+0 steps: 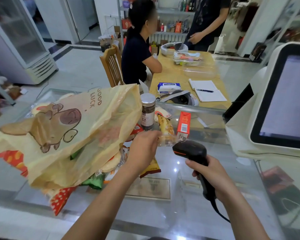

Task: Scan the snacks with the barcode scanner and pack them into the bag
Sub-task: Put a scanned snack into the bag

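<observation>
The left hand [142,148] pinches a yellow snack packet [165,130] just beside the barcode scanner [190,150], presenting its wrapper for a read; the right hand [210,174] wraps the scanner's handle, aiming at it. The bag [68,132] slumps at the left, mouth near the snacks, ready for packing

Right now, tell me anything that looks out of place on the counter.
The yellow bag lies slumped on its side over a heap of snack packets, which poke out from beneath its edge. Nothing looks spilled.
</observation>
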